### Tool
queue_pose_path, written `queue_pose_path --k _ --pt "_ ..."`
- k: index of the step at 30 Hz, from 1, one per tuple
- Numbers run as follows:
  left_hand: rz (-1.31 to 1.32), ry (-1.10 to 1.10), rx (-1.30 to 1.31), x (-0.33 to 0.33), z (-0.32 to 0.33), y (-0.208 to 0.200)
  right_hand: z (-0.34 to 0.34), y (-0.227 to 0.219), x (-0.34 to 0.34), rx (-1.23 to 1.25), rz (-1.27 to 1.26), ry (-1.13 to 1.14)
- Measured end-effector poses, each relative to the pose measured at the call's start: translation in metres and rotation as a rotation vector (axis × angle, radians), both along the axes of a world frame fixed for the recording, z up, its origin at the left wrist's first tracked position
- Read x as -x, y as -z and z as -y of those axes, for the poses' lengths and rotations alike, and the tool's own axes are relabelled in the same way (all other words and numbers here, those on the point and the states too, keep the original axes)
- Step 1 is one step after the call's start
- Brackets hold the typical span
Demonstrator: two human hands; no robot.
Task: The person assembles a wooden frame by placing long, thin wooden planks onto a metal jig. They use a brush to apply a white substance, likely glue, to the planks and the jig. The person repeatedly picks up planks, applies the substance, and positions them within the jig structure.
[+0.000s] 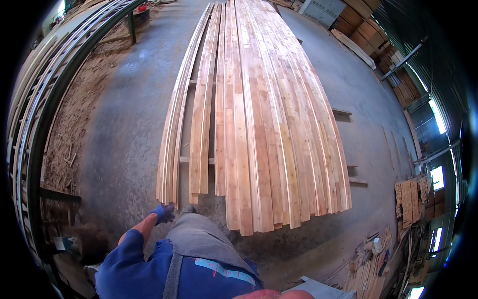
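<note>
Head view: the narrow planks (pixel 172 149) lie at the left edge of the board stack (pixel 269 129) on the concrete floor (pixel 124 124). Their near ends sit just above the gloved left hand (pixel 163 214), whose grip is unclear. The right hand is unseen.

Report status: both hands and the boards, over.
Left hand, blue glove, at the near end of the leftmost boards; grip unclear. Right hand not in view. Long plank stack lies flat on cross-battens. Person's own knee close against the stack end.
</note>
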State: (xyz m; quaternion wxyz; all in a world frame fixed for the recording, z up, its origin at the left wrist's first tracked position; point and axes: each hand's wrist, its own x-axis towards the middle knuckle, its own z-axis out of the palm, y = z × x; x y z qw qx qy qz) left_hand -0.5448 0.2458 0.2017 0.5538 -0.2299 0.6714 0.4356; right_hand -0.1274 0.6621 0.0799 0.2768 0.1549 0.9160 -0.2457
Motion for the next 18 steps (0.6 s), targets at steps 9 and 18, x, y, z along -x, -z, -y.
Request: queue_pose_path --k 9,18 --pt "0.012 0.015 -0.029 -0.019 0.017 0.031 0.002 -0.052 0.038 0.06 0.057 0.129" --pt "0.027 0.028 -0.006 -0.007 0.018 0.022 0.034 -0.102 0.034 0.778 0.149 1.471"
